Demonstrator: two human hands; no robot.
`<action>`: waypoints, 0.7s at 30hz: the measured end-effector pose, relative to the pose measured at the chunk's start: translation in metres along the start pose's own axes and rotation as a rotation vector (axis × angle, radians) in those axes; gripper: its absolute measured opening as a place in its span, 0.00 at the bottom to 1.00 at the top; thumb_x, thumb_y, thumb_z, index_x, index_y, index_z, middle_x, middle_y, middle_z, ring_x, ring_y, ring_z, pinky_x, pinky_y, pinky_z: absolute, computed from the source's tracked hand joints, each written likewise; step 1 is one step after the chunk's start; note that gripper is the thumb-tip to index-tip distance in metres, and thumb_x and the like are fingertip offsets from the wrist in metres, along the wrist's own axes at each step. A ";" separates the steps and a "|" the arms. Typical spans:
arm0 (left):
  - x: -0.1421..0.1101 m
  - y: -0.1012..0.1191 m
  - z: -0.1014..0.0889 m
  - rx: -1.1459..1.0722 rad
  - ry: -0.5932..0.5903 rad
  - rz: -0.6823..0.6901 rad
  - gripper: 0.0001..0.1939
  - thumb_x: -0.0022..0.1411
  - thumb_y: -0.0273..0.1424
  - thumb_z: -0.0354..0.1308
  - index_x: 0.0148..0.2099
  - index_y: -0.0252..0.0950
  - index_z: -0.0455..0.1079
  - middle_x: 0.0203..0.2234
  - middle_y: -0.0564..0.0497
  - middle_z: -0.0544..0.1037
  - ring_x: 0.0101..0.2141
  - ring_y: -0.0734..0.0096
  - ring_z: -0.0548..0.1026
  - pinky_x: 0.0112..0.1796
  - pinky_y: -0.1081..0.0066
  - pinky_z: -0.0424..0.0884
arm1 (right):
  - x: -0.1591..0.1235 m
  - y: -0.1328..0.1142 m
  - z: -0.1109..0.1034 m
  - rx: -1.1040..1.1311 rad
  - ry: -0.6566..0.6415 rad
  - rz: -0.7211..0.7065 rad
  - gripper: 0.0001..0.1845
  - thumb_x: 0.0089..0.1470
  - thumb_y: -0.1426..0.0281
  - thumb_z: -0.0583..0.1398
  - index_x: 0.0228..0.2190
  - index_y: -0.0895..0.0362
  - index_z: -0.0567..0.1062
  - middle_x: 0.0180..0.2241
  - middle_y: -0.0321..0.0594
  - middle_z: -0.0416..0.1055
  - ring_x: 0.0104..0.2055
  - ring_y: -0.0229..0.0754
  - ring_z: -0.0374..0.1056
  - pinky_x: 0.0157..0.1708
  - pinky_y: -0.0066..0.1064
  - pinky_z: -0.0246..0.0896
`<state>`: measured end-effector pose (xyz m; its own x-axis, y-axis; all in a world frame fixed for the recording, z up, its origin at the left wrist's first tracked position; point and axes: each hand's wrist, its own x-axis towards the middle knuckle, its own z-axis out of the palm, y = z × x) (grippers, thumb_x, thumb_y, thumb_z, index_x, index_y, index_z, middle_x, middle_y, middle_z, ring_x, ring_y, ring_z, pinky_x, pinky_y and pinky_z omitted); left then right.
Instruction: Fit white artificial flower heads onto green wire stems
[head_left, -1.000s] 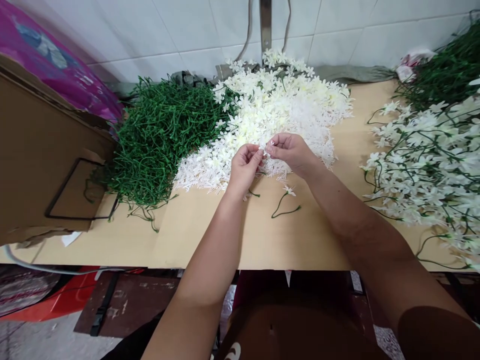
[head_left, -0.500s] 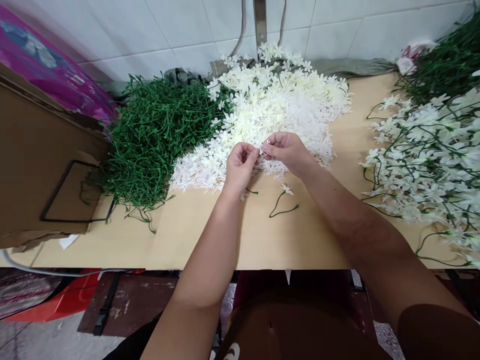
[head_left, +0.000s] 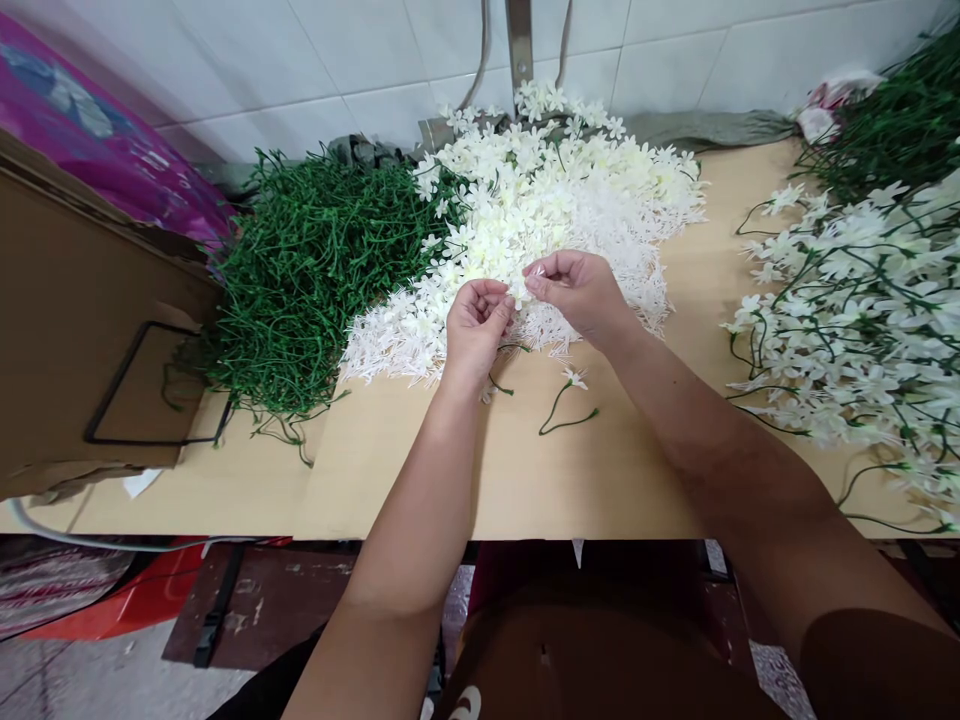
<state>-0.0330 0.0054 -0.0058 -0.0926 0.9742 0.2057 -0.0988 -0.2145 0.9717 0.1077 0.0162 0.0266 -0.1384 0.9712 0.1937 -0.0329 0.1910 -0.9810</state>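
My left hand (head_left: 480, 325) is closed in a pinch at the front of the white blossom pile (head_left: 517, 220). A white artificial flower appears to be between its fingertips, hard to tell from the pile behind; a thin green stem (head_left: 516, 347) shows just below. To its right, my right hand (head_left: 577, 290) pinches a small white petal piece (head_left: 537, 272) between thumb and forefinger. The two sets of fingertips are slightly apart. On the table in front lies a single white flower (head_left: 575, 379) on a bent green stem. Another green stem end (head_left: 502, 387) pokes out beside my left wrist.
Left of the blossoms is a heap of green stems (head_left: 322, 270), beside a cardboard box (head_left: 90, 320) with a black wire frame (head_left: 112, 400). Stemmed white flowers (head_left: 862, 340) are piled at the right, with more green stems (head_left: 892, 130) behind. A tiled wall (head_left: 375, 60) backs the table (head_left: 585, 490).
My hands were close together at the fingertips and have now drawn slightly apart, the right one moving up a little. The view has shifted slightly.
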 end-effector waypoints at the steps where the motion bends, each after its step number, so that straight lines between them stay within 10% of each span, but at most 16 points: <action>1: 0.000 0.000 0.000 0.015 0.004 0.022 0.15 0.49 0.34 0.68 0.34 0.39 0.64 0.20 0.59 0.66 0.19 0.81 0.63 0.21 0.77 0.61 | -0.001 -0.002 0.000 -0.045 0.025 -0.047 0.07 0.48 0.76 0.63 0.23 0.57 0.70 0.30 0.37 0.70 0.33 0.35 0.65 0.35 0.30 0.63; 9: -0.002 -0.002 -0.001 0.121 -0.030 0.145 0.16 0.52 0.40 0.65 0.37 0.39 0.64 0.24 0.56 0.68 0.25 0.78 0.65 0.27 0.74 0.63 | -0.003 0.010 0.003 -0.349 0.038 -0.304 0.08 0.47 0.74 0.63 0.23 0.55 0.68 0.34 0.40 0.70 0.40 0.39 0.66 0.39 0.33 0.65; 21: -0.002 -0.002 -0.003 0.045 -0.057 0.183 0.21 0.47 0.45 0.68 0.36 0.40 0.65 0.26 0.55 0.69 0.28 0.78 0.68 0.31 0.75 0.66 | -0.005 0.017 0.009 -0.169 0.039 -0.123 0.08 0.47 0.72 0.63 0.22 0.56 0.68 0.35 0.41 0.71 0.39 0.39 0.67 0.36 0.32 0.67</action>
<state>-0.0358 0.0037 -0.0083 -0.0481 0.9221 0.3840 -0.0410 -0.3860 0.9216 0.0993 0.0132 0.0087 -0.1052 0.9432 0.3152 0.1193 0.3267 -0.9376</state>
